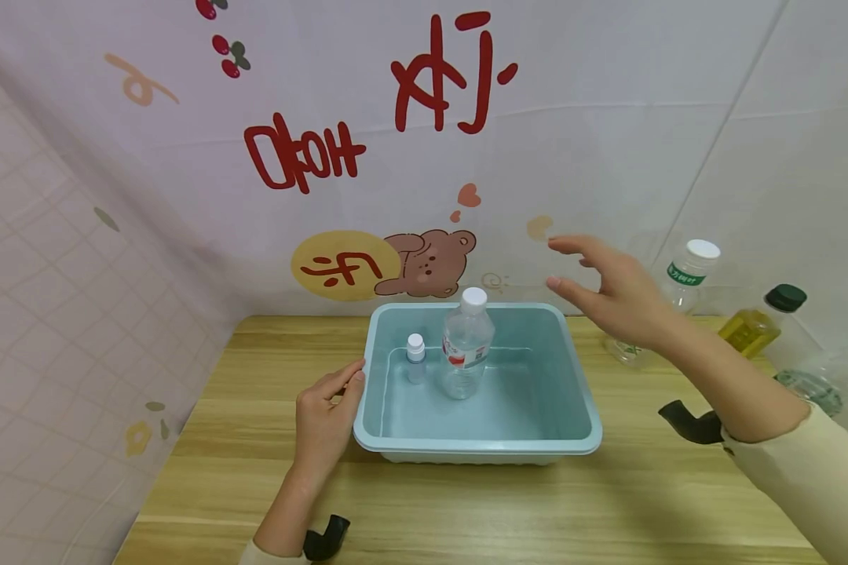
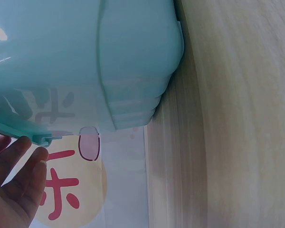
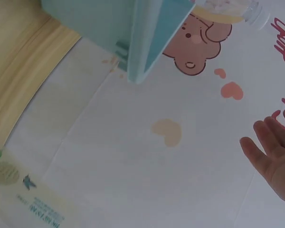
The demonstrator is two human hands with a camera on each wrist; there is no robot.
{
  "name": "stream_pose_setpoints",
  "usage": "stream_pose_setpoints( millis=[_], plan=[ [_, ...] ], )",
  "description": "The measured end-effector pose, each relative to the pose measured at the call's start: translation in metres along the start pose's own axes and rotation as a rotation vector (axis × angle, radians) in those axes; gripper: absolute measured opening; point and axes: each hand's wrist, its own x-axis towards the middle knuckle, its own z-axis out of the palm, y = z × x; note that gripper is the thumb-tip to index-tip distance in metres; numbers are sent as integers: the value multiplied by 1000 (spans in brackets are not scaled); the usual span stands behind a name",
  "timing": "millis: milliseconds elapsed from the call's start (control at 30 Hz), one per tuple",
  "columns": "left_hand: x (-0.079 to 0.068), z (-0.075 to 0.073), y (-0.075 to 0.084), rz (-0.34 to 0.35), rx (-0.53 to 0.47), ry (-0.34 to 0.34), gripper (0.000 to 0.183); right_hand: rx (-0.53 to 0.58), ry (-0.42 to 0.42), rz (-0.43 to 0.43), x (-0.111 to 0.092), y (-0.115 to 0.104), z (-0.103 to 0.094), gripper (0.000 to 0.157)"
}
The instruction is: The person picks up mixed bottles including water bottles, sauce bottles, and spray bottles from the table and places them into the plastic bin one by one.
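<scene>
A light-blue plastic basin [image 1: 480, 446] stands on the wooden table. Inside it, a clear plastic bottle [image 1: 462, 380] with a white cap and a red-and-white label is upright. To its left is a small bottle [image 1: 415, 362], also white-capped. My left hand [image 1: 325, 420] is at the basin's left rim, its fingertips against the edge; the left wrist view shows those fingers [image 2: 33, 175] extended at the rim. My right hand [image 1: 625, 298] hovers in the air beyond the basin's right rim, thumb and fingers spread apart, holding nothing.
Right of the basin stand a clear bottle [image 1: 684, 276] with a white cap and green label and a bottle of yellow liquid [image 1: 751, 331] with a dark cap. Another clear bottle [image 1: 816, 388] is partly behind the right forearm. A printed cloth [image 1: 593, 157] hangs behind the table.
</scene>
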Motion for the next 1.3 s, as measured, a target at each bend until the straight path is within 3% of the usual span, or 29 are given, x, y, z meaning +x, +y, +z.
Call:
stream_pose_setpoints(
  millis=[500,767,1133,1300],
  plan=[
    [0,0,1,-8,5,1,22,-77,135,-10,-28,33,-22,49],
    [0,1,1,7,4,5,22,-208,177,-12,-36,63,-34,61],
    [0,0,2,2,15,3,22,-317,205,163,-42,100,-48,93],
    [-1,1,3,8,19,4,22,-314,222,269,-42,108,-53,102]
  ],
)
